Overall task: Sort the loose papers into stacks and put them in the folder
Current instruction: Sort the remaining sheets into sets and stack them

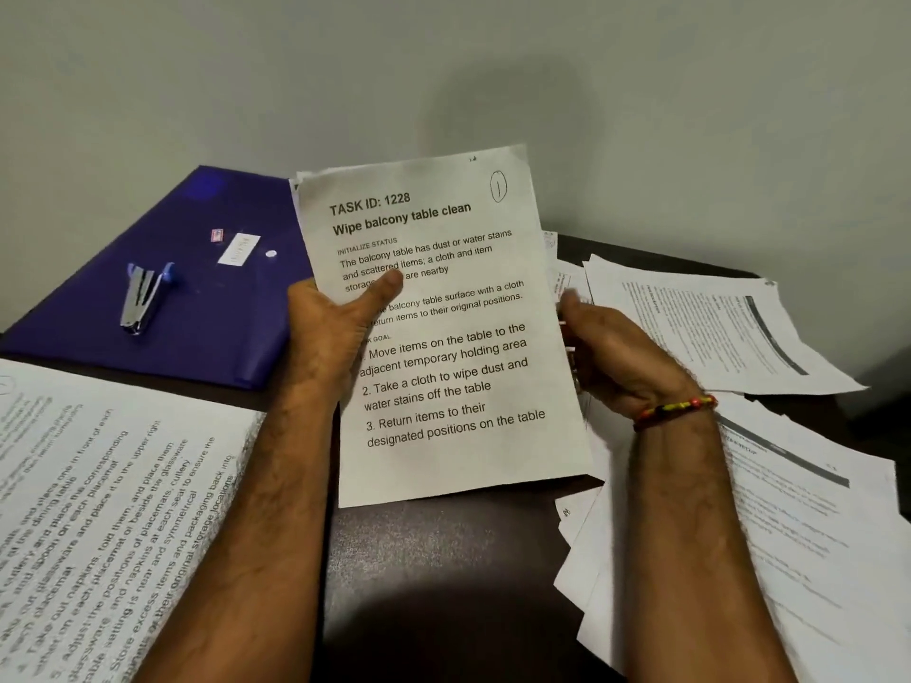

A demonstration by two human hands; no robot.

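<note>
I hold a printed sheet (pixel 458 367) headed "TASK ID: 1228" upright above the dark table. My left hand (pixel 335 332) grips its left edge, thumb pressed across the text. My right hand (pixel 616 357) is at the sheet's right edge, fingers curled behind it; more paper edges show behind the sheet there. A purple folder (pixel 207 308) lies closed at the back left. A stack of printed pages (pixel 108 525) lies at the front left. Loose papers (pixel 769 490) are spread in a messy overlap on the right.
A silver and blue stapler (pixel 143 298) lies on the folder, next to a small white label (pixel 239 248). A bare strip of dark table (pixel 443 574) shows between my forearms. A plain wall rises right behind the table.
</note>
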